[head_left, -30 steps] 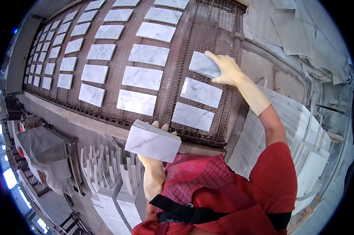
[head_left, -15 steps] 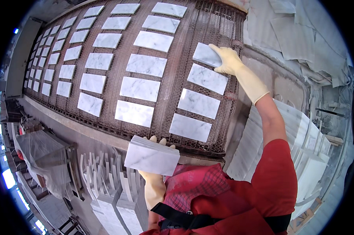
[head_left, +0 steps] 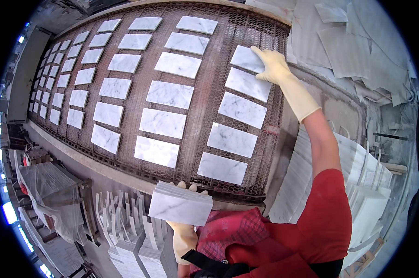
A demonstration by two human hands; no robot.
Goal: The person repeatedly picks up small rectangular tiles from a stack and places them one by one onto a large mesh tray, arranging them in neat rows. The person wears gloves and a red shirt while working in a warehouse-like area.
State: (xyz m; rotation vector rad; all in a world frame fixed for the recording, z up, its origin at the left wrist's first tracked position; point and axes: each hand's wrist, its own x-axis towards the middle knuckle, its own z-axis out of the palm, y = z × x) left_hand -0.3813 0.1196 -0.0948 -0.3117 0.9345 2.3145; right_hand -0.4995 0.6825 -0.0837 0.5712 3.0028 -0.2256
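My left hand, in a cream rubber glove, supports a stack of white, grey-veined marble tiles from below. Its fingertips curl over the stack's far edge. The stack sits tilted in front of my body, beside the near edge of a mesh conveyor belt. Out over the belt, my right hand, gloved alike, grips the right end of the farthest tile in the right-hand row. Thumb and forefinger span that end. Just nearer lies another tile, its corner close to my thumb.
Rows of similar tiles cover the belt to the left. Upright slabs stand below the belt's front edge. A plastic-wrapped bundle is farther left. Large slabs lean at right, and grey sheeting hangs behind.
The right-hand row has one more tile at its far end, with my right hand at it. Belt and tiles sit lower in the view. My left hand still holds the stack.
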